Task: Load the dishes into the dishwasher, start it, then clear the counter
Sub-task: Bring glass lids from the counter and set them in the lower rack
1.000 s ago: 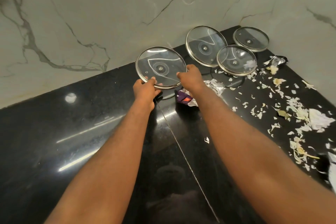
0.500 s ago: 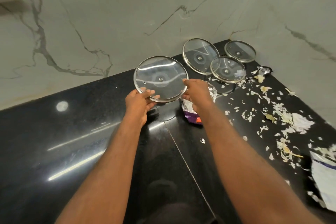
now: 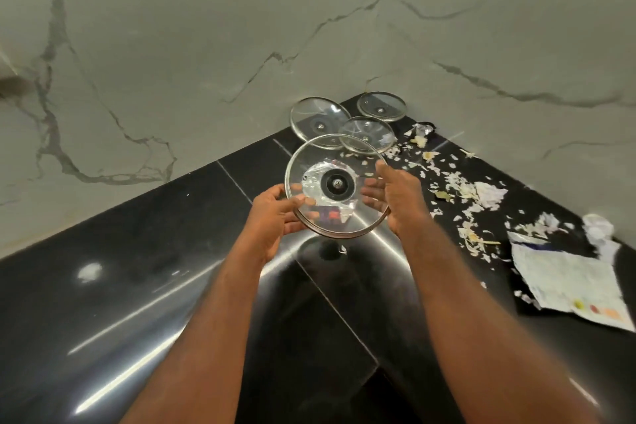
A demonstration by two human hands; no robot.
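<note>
I hold a round glass lid [image 3: 347, 220] with a steel rim above the black counter [image 3: 137, 251]. My left hand [image 3: 273, 220] grips its left edge, thumb on top and fingers underneath. On the right edge, my right hand [image 3: 399, 200] holds the rim with fingers showing through the glass. Three more glass lids stay in the far corner: a large one [image 3: 315, 122] leaning on the wall, a middle one [image 3: 368, 131] and a small one [image 3: 382, 107].
Marble walls [image 3: 206, 45] meet at the corner behind the lids. Vegetable scraps [image 3: 461, 189] litter the right side of the counter. A torn printed paper [image 3: 568, 282] and crumpled wrappers [image 3: 599, 227] lie at the far right. A foil wrapper shows through the held lid.
The lid has been lifted off the counter and drawn toward me, turning flatter. Both hands came back with it, and my view has pulled back from the corner.
</note>
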